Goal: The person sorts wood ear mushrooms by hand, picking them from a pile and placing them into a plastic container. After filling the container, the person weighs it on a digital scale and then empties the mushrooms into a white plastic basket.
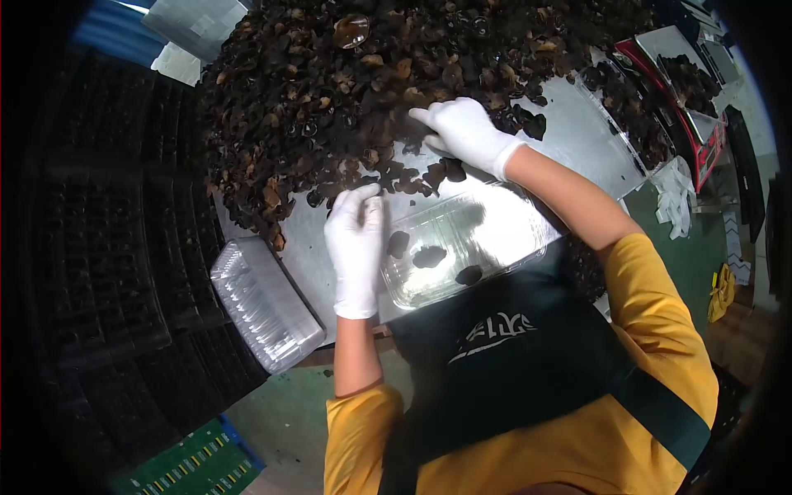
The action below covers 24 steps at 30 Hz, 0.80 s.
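Observation:
A big heap of dark brown, curled pieces that look like wood ear mushrooms (pixel 330 107) covers the far part of the metal table (pixel 309 247). My left hand (pixel 353 247), in a white glove, is at the heap's near edge with its fingers bent inward. What its fingertips pinch, if anything, is hidden. Farther right, my gloved right hand (pixel 470 132) reaches over the heap, index finger stretched out and thumb apart. Nearer to me lies a clear plastic tray (pixel 404 301) with several dark pieces in it.
A stack of clear plastic trays (pixel 268 305) stands at the table's left edge. Black crates (pixel 99 256) line the left side. On the right are a red scale (pixel 708 157) bearing more pieces and a loose white glove (pixel 674 196). A green crate (pixel 198 462) sits below left.

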Available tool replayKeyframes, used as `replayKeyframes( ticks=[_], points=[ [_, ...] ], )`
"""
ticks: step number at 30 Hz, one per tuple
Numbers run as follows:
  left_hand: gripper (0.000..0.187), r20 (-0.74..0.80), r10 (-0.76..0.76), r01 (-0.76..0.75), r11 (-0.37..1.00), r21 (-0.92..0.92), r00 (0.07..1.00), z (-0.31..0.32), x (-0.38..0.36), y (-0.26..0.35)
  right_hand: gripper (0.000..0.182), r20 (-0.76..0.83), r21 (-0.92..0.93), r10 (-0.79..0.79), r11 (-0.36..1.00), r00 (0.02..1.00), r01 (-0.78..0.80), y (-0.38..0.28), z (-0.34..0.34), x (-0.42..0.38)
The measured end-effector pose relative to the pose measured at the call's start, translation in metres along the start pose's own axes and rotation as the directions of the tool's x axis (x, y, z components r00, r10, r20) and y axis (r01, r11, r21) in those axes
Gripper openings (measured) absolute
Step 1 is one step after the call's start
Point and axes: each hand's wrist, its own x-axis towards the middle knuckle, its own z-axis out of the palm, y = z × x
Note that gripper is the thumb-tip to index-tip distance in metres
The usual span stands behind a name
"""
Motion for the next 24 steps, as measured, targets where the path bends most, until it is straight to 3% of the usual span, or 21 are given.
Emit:
replayKeyframes(
  ticks=[4, 6, 8, 10, 11, 12, 13, 14, 16, 17, 18, 19, 20, 21, 22, 23, 24],
  points=[
    [0.014, -0.036, 0.038, -0.037, 0.998, 0.046, 0.999, -0.009, 0.0, -0.009, 0.024, 0.027, -0.031, 0.037, 0.999, 0.999, -0.036, 0.001, 0.002, 0.007],
    [0.015, 0.029, 0.109, -0.112, 0.981, 0.161, 0.994, -0.002, 0.006, -0.008, 0.026, -0.081, 0.063, 0.054, 0.997, 0.995, -0.049, 0.003, -0.009, -0.004],
    [0.019, 0.06, 0.353, -0.355, 0.89, 0.287, 0.934, 0.012, 0.017, -0.003, 0.03, -0.035, 0.108, 0.139, 0.985, 0.99, -0.134, 0.001, -0.029, -0.02],
    [0.014, 0.148, 0.435, -0.453, 0.776, 0.439, 0.888, 0.026, 0.03, -0.005, 0.03, -0.028, 0.15, 0.149, 0.978, 0.988, -0.143, 0.005, -0.05, -0.041],
    [0.014, 0.152, 0.439, -0.459, 0.776, 0.433, 0.886, 0.032, 0.036, -0.009, 0.029, -0.004, 0.191, 0.152, 0.97, 0.988, -0.148, 0.005, -0.065, -0.055],
    [0.015, 0.214, 0.413, -0.459, 0.705, 0.541, 0.885, 0.037, 0.042, -0.014, 0.029, 0.018, 0.231, 0.154, 0.961, 0.988, -0.154, 0.005, -0.084, -0.07],
    [0.016, 0.269, 0.378, -0.458, 0.62, 0.637, 0.886, 0.041, 0.047, -0.016, 0.03, 0.152, 0.156, 0.168, 0.969, 0.974, -0.192, 0.007, -0.107, -0.088],
    [0.016, 0.271, 0.381, -0.462, 0.623, 0.631, 0.884, 0.042, 0.049, -0.013, 0.031, 0.284, 0.078, 0.188, 0.973, 0.94, -0.218, 0.009, -0.131, -0.107],
    [0.012, 0.167, 0.333, -0.363, 0.714, 0.598, 0.928, 0.042, 0.051, -0.006, 0.03, 0.528, 0.108, 0.255, 0.926, 0.81, -0.362, 0.005, -0.177, -0.137],
    [0.008, 0.155, 0.398, -0.407, 0.692, 0.596, 0.904, 0.042, 0.05, -0.006, 0.033, 0.576, -0.047, 0.301, 0.94, 0.76, -0.337, 0.007, -0.195, -0.155],
    [0.008, 0.114, 0.371, -0.379, 0.799, 0.467, 0.922, 0.044, 0.044, 0.004, 0.036, 0.611, -0.198, 0.355, 0.934, 0.707, -0.297, 0.013, -0.208, -0.172],
    [0.007, 0.078, 0.331, -0.338, 0.883, 0.325, 0.94, 0.051, 0.032, 0.016, 0.038, 0.531, -0.264, 0.428, 0.903, 0.731, -0.338, 0.023, -0.212, -0.189],
    [0.009, 0.064, 0.413, -0.414, 0.91, 0.018, 0.909, 0.065, 0.016, 0.022, 0.041, 0.446, -0.323, 0.491, 0.868, 0.748, -0.378, 0.028, -0.213, -0.2],
    [0.016, 0.205, 0.506, -0.504, 0.861, -0.067, 0.838, 0.086, -0.005, 0.012, 0.041, 0.441, -0.278, 0.574, 0.819, 0.69, -0.503, 0.027, -0.219, -0.191],
    [0.023, 0.234, 0.726, -0.734, 0.676, -0.069, 0.647, 0.102, -0.027, 0.019, 0.041, 0.443, -0.277, 0.571, 0.82, 0.691, -0.501, 0.029, -0.215, -0.187],
    [0.031, 0.544, 0.563, -0.537, 0.813, -0.227, 0.622, 0.087, -0.036, 0.065, 0.039, 0.353, -0.234, 0.554, 0.832, 0.754, -0.502, 0.033, -0.21, -0.183],
    [0.029, 0.557, 0.579, -0.577, 0.791, -0.204, 0.596, 0.096, -0.045, 0.064, 0.038, 0.258, -0.193, 0.534, 0.845, 0.805, -0.499, 0.035, -0.205, -0.179]
  ],
)
